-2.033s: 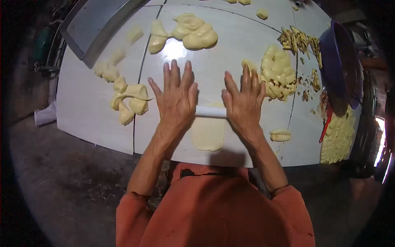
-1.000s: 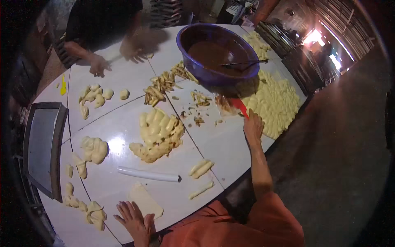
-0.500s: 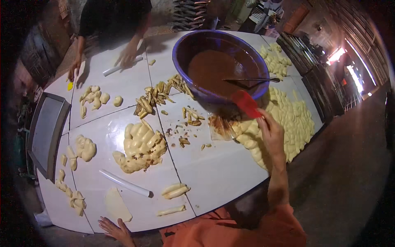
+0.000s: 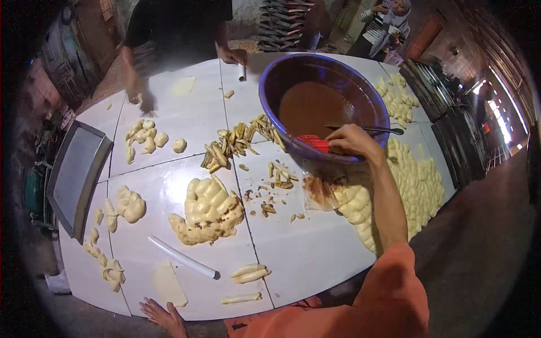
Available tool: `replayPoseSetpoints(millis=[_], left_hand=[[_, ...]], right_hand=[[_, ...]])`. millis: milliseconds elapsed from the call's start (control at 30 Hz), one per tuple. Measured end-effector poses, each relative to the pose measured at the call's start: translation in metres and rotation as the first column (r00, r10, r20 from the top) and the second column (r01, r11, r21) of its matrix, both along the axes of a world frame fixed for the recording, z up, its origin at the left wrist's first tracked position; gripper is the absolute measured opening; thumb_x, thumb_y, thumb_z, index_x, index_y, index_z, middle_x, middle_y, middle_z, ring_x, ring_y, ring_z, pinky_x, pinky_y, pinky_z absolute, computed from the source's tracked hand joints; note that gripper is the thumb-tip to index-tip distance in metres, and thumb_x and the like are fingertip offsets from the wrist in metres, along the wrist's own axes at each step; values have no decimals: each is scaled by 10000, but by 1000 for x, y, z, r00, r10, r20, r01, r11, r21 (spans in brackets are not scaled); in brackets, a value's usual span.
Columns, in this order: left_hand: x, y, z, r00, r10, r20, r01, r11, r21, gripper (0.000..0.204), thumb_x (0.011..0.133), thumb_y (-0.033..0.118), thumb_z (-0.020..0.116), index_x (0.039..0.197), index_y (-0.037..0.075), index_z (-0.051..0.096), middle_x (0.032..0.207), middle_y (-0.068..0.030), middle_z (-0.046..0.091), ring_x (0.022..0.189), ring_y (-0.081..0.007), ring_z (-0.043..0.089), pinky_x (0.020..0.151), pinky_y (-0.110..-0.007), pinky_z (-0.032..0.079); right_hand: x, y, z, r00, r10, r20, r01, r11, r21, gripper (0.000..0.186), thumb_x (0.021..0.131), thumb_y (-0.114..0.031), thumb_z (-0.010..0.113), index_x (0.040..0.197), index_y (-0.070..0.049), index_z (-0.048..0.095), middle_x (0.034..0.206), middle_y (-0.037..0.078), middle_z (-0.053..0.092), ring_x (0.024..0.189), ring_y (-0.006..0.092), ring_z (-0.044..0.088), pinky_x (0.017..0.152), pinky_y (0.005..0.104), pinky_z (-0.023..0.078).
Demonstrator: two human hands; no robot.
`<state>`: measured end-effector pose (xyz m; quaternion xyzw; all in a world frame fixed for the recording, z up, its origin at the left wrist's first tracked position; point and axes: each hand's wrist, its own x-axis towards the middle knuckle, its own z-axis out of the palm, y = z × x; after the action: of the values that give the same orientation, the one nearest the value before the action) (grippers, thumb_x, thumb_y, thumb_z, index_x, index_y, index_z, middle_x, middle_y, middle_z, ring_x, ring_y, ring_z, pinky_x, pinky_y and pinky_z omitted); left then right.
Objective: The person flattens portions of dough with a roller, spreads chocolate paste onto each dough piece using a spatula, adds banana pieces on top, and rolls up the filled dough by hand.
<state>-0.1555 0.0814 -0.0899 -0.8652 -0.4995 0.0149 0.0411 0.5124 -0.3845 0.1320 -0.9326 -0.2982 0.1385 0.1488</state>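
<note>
My right hand (image 4: pixel 352 141) is closed around a flat red plastic tool (image 4: pixel 314 143) at the near rim of a large purple basin (image 4: pixel 270 115). Brown paste (image 4: pixel 313 107) fills the lower part of the basin. A dark-handled utensil (image 4: pixel 378 129) leans across its right side. My left hand (image 4: pixel 164 317) rests at the table's near edge with fingers spread, holding nothing. Just beyond it lies a thin rolled-out dough sheet (image 4: pixel 169 284). Near that sheet are a white rolling tube (image 4: pixel 183 257) and several rolled pastries (image 4: pixel 250 274).
Dough pieces (image 4: pixel 408 191) cover the table's right side. A dough mound (image 4: pixel 211 205) and banana-like strips (image 4: pixel 231 143) lie mid-table. A metal tray (image 4: pixel 79 174) stands left; dark stacked trays (image 4: pixel 456 143) stand right. Across the table, a co-worker's hand (image 4: pixel 234 56) holds another white tube (image 4: pixel 242 72).
My right hand has brought the red tool from above the near right rim leftward to the basin's near inner side. The co-worker's tube has moved right, uncovering a dough sheet. My view has shifted.
</note>
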Motion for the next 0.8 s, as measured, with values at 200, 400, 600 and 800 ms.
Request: replayPoseSetpoints(millis=[200,400,600,800], left_hand=[[-8,6,0,995,61,-76,-65,996,-55,883,1043,665,348,1668,64,181,1729,-246,87,1588,-466,61,1215,-680,79],[8,0,19,966,107,-237,-147,977,-157,880,1050,647,351,1666,46,167,1733,-242,72,1595,-458,21,1215,-682,59],[20,-21,39,996,92,15,-87,973,-216,848,1055,558,436,1664,37,159,1736,-238,59,1595,-462,10,1221,-678,5],[18,-24,43,996,27,81,-11,982,-188,809,1065,485,466,1669,43,160,1739,-232,58,1597,-456,24,1223,-669,13]], right_hand=[[16,-16,6,962,-91,-256,124,986,114,383,888,-338,815,1139,-49,806,799,57,750,673,124,609,654,331,498],[15,-18,9,850,-160,-503,263,954,140,442,882,-377,837,1149,-26,801,754,21,698,648,92,545,605,303,448],[3,-9,22,833,-211,-511,323,936,142,507,857,-422,858,1151,-14,796,814,48,728,668,96,557,616,313,470],[-26,15,44,833,-159,-529,319,920,227,437,899,-337,832,1170,2,782,803,34,715,652,77,563,556,280,428]])
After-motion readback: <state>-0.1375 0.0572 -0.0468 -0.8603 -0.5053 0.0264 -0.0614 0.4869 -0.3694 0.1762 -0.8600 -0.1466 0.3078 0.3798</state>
